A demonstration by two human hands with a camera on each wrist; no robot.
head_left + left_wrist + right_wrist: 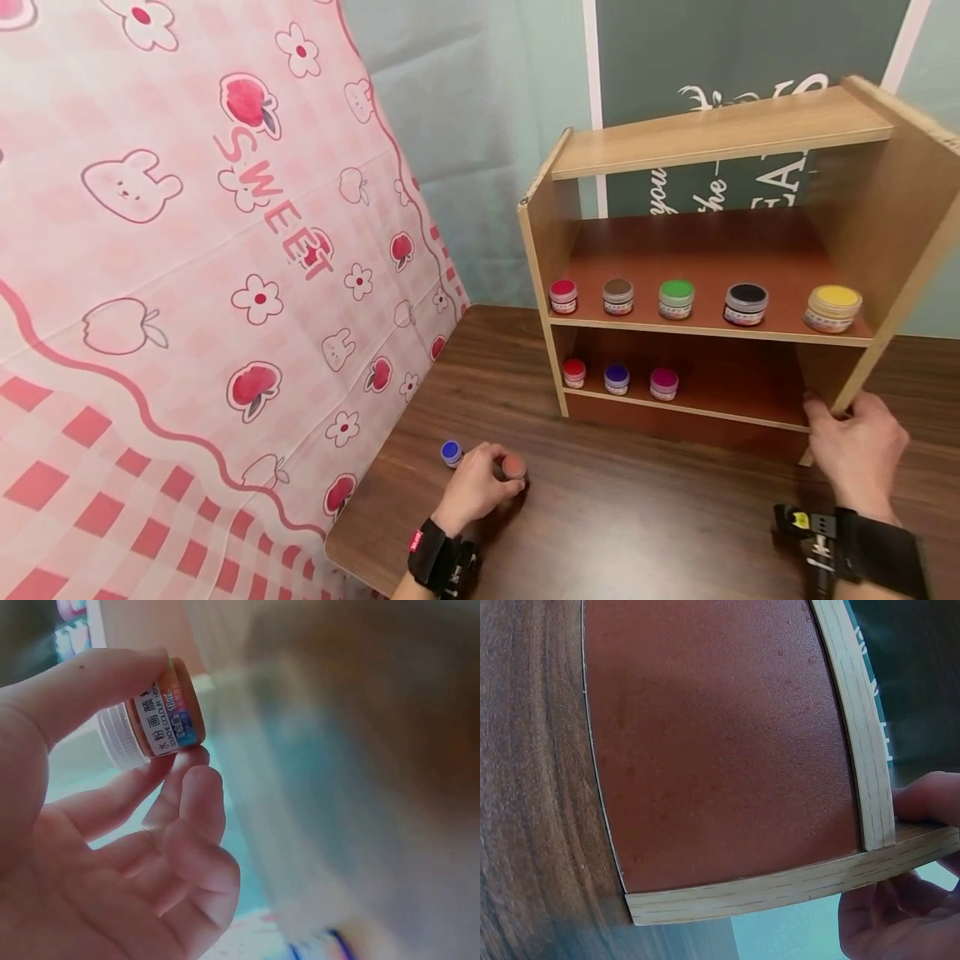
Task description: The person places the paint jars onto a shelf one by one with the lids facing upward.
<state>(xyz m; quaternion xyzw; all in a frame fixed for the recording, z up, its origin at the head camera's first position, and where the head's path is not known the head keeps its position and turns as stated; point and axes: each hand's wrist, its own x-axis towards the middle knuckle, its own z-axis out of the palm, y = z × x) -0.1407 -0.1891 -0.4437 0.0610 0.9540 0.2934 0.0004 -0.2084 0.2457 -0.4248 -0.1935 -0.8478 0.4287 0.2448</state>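
My left hand [480, 485] pinches a small brown paint jar [513, 467] between thumb and fingers, low over the table. In the left wrist view the paint jar [169, 712] shows a printed label and a clear lid. Close beside that hand stands a blue paint jar [452, 453]. My right hand [857, 442] grips the right side panel of a small wooden shelf [720, 335] near its bottom. The right wrist view has the thumb on one face of the panel [780, 885] and the fingers on the other.
Red, brown, green, black and yellow jars line the upper board; the yellow jar [834, 308] is rightmost. Red, blue and magenta jars stand on the lower board, the magenta jar [663, 383] rightmost. A pink patterned cloth [187, 250] hangs along the left of the wooden table [637, 517].
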